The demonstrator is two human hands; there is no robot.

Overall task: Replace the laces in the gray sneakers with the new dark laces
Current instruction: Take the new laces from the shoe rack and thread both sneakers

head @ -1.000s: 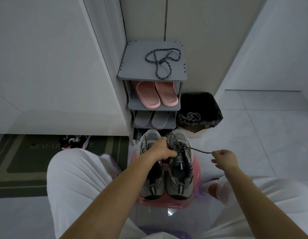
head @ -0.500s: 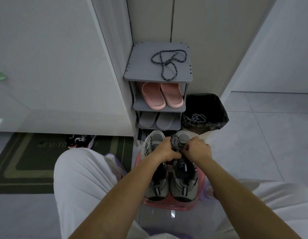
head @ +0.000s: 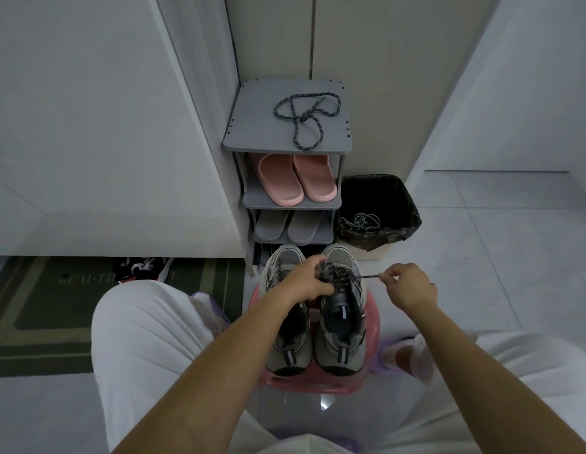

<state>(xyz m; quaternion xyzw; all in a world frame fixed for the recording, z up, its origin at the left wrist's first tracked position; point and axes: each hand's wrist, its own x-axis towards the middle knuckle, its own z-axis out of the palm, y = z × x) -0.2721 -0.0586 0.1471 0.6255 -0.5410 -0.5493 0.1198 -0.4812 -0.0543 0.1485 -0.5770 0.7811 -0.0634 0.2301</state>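
left hand (head: 305, 283) grips sneaker (head: 342, 326) | right hand (head: 410, 286) pinches dark lace (head: 367, 277) | lace spans between

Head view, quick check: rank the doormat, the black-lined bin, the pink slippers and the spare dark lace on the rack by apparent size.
1. doormat, though a leg hides part
2. black-lined bin
3. pink slippers and spare dark lace: spreads look alike, so unranked
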